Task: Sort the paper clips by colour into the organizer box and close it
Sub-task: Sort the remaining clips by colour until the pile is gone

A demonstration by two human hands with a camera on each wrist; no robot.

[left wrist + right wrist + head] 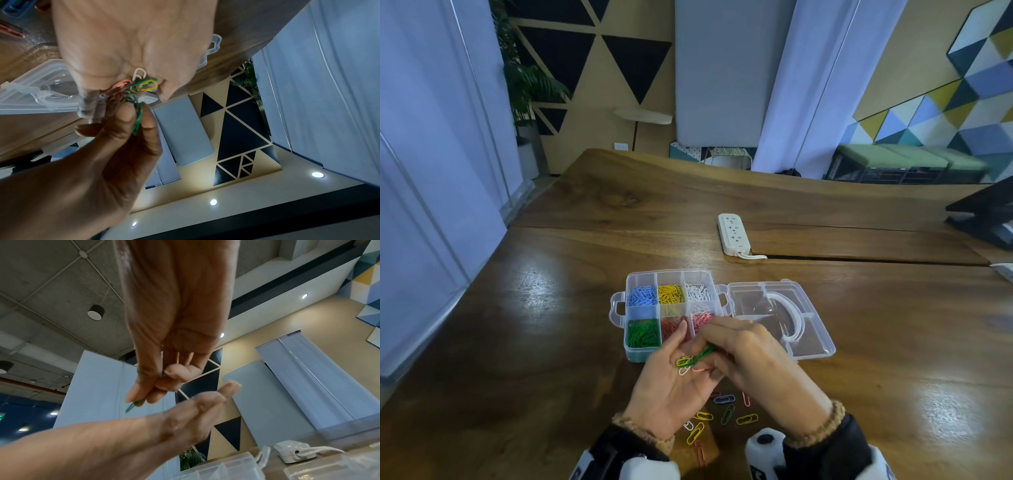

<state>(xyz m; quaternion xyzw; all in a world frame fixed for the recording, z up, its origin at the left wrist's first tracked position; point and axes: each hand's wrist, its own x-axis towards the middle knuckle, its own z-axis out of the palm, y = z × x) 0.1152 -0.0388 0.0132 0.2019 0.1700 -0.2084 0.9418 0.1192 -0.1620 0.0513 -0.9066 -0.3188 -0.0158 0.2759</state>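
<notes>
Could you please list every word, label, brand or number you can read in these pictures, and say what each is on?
None can be read.
White wrist-worn camera mount: dark printed marks, cut off by the frame, unreadable.
White power strip: no legible marking.
Clear plastic organizer box: no label shows.

On the brown wooden table (551, 325) the clear plastic organizer box (635, 354) sits toward the near side, its clear lid (815, 339) lying open against its right side, with sorted paper clips (643, 334) in its back and front rows of compartments. A white power strip (732, 234) lies well behind it, to the right. Just before the box the left hand (671, 387) and right hand (753, 356) meet, the right pinching a green paper clip (705, 353) over the left palm, and loose coloured paper clips (729, 413) lie scattered beneath, between the wrists.
</notes>
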